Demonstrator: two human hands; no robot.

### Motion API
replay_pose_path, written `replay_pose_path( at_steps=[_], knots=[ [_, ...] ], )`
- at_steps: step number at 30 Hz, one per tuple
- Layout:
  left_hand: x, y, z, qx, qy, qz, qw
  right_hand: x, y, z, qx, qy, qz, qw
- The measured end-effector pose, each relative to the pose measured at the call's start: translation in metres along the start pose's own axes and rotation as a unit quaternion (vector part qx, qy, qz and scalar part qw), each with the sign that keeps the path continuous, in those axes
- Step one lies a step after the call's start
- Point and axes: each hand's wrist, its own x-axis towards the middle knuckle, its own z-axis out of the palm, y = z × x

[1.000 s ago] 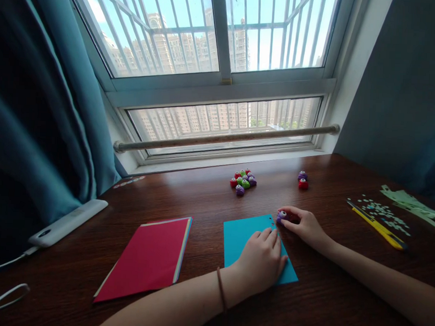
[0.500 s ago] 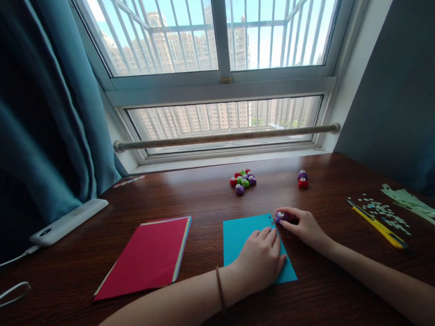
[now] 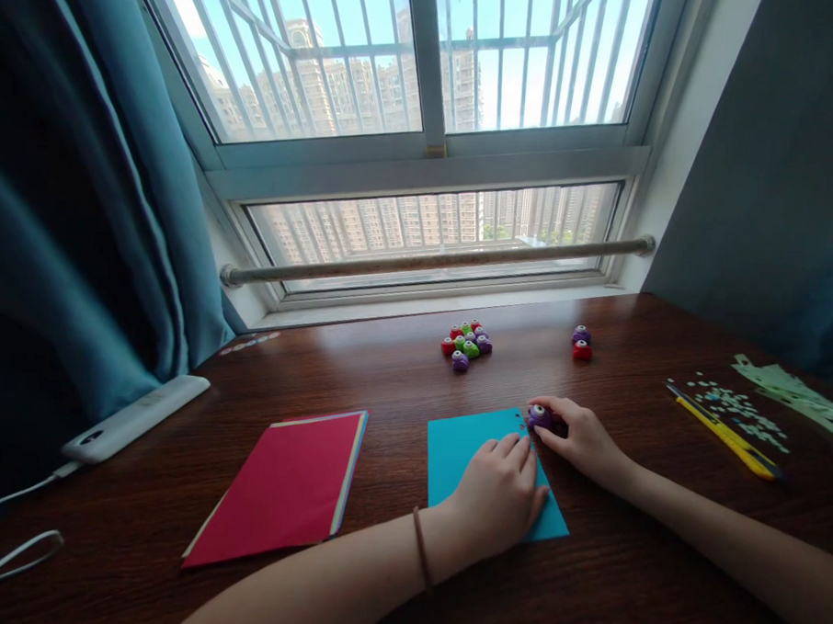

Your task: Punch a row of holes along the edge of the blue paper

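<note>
My left hand (image 3: 498, 492) lies palm down on a sheet of blue paper (image 3: 456, 442), its fingers stretched out flat near the right edge. A small row of punched holes (image 3: 519, 418) shows by the paper's far right corner. Between the thumb and fingers of my right hand (image 3: 587, 439) is a small purple paper punch (image 3: 539, 416), standing on the table at that right edge. Whether the paper's edge sits inside the punch's slot, I cannot tell.
Several red, green and purple punches (image 3: 466, 345) cluster near the window, with two more (image 3: 582, 343) farther right. Red paper (image 3: 285, 481) tops a stack at left. A yellow utility knife (image 3: 725, 436), pale paper bits (image 3: 736, 409), green strips (image 3: 792, 384) and a white power bank (image 3: 136, 419) also lie here.
The right fingers have shifted slightly on the purple punch, and more of it shows. My left hand and the blue paper stay in place.
</note>
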Motion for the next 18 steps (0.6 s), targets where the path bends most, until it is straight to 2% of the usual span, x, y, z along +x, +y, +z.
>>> replay_pose_path(
  at_steps=[9, 18],
  knots=[
    [0.0009, 0.0002, -0.0031, -0.005, -0.009, 0.002, 1.0, -0.0091, -0.0075, 0.0059, -0.088, 0.003, -0.089, 0.992],
    [0.0008, 0.0003, -0.0021, 0.0, 0.0, 0.004, 1.0, -0.0097, -0.0052, 0.0063, -0.1, 0.003, -0.1, 0.99]
  ],
)
